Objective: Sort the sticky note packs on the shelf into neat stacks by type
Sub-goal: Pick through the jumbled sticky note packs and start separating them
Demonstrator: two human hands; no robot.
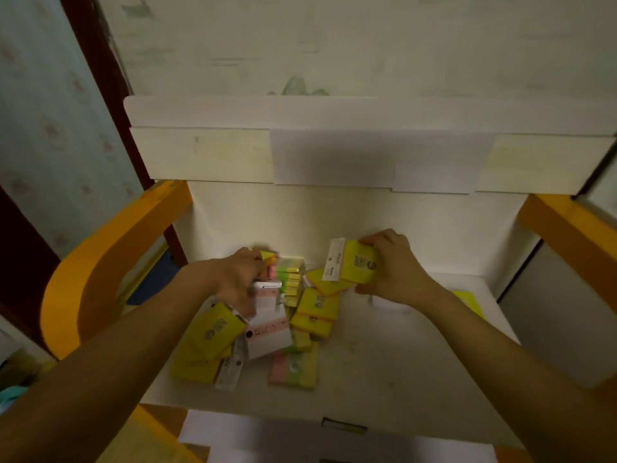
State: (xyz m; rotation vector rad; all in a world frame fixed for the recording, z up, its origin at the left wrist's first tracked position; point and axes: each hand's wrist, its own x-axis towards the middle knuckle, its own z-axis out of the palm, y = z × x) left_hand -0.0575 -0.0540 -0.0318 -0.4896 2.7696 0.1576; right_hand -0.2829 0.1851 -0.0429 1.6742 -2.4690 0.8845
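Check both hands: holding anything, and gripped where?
Right hand grips a yellow sticky note pack by its right end, lifted off the shelf. Left hand reaches into the pile; its hold cannot be told.

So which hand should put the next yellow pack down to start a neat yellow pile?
Probably the right hand. It already grips a yellow pack, lifted above the bare right part of the shelf. The left hand is busy in the jumbled pile.
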